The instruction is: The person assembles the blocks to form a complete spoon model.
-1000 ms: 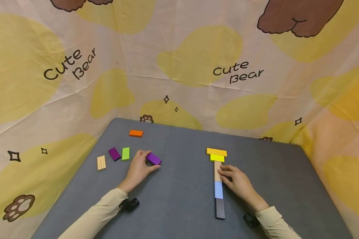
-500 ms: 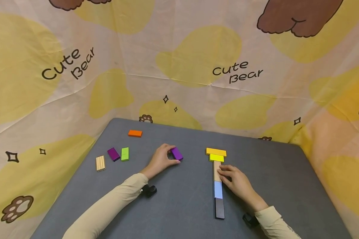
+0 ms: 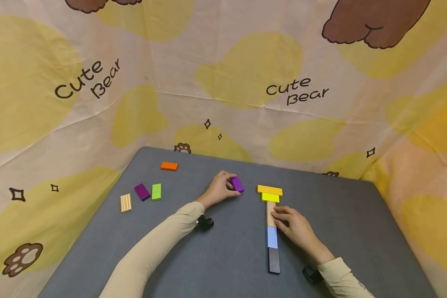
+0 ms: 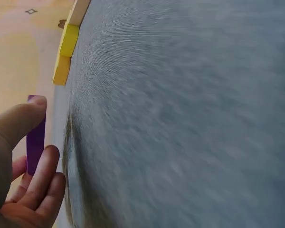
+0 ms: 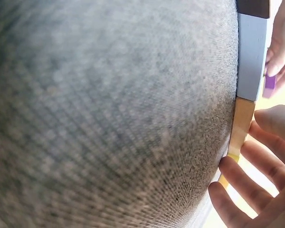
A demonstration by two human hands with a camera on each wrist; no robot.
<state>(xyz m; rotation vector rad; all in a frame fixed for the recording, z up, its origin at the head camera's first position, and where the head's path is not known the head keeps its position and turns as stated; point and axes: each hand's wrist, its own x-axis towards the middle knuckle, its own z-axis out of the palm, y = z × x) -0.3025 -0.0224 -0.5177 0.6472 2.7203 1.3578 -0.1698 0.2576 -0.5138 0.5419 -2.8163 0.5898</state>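
Left hand (image 3: 219, 189): while its fingers are clamping on a purple rectangular block (image 3: 237, 184), thumb at one end and fingertips at the other, it is hovering over the grey tabletop (image 3: 223, 265).
Purple block: it is hanging raised and tilted, just left of the far end of a line of blocks, without touching it.
Right hand (image 3: 298, 229): its fingers are lying apart and slightly bent, the tips resting at the right edge of a flat tan wooden block (image 3: 270, 215); whether they are pressing, I cannot tell.
Line, far to near: a long amber block (image 3: 269, 190) and a shorter lemon-yellow block (image 3: 270, 197) are lying crosswise; the tan block, a light-blue block (image 3: 272, 236) and a black block (image 3: 273, 260) are continuing lengthwise, end to end.
Tabletop's left side: a flat orange block (image 3: 169, 166) is lying farthest; nearer, a striped pale-wood block (image 3: 126, 203), a dark-purple block (image 3: 142, 192) and a lime-green block (image 3: 156, 192) are sitting apart.
Backdrop: a pale, yellow-blotched cloth (image 3: 231, 70) is hanging behind, reading "Cute Bear".
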